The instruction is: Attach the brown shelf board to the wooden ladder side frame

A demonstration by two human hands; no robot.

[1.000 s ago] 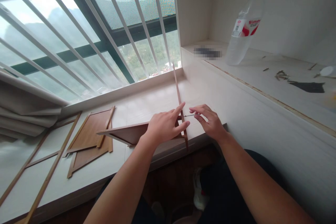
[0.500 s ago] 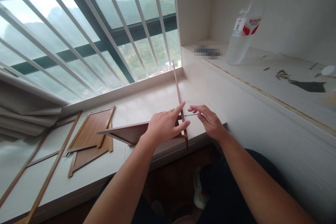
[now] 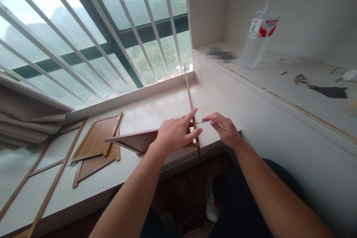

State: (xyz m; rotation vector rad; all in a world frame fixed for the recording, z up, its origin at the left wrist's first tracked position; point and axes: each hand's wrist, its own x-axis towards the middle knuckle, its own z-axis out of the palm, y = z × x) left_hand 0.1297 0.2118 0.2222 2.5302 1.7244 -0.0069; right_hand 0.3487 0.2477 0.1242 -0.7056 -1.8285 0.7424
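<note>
Brown wooden panel [image 3: 134, 142] lies at centre of the sill [image 3: 167, 108], my left hand [image 3: 174, 134] pressed on its right end, steadying the thin strip [image 3: 190, 100] running toward 12 o'clock. At 3 o'clock of it my right hand [image 3: 226, 130] pinches a small screw [image 3: 203, 122] against the strip. If pushed crooked, I reckon the screw slips or splits the strip.
</note>
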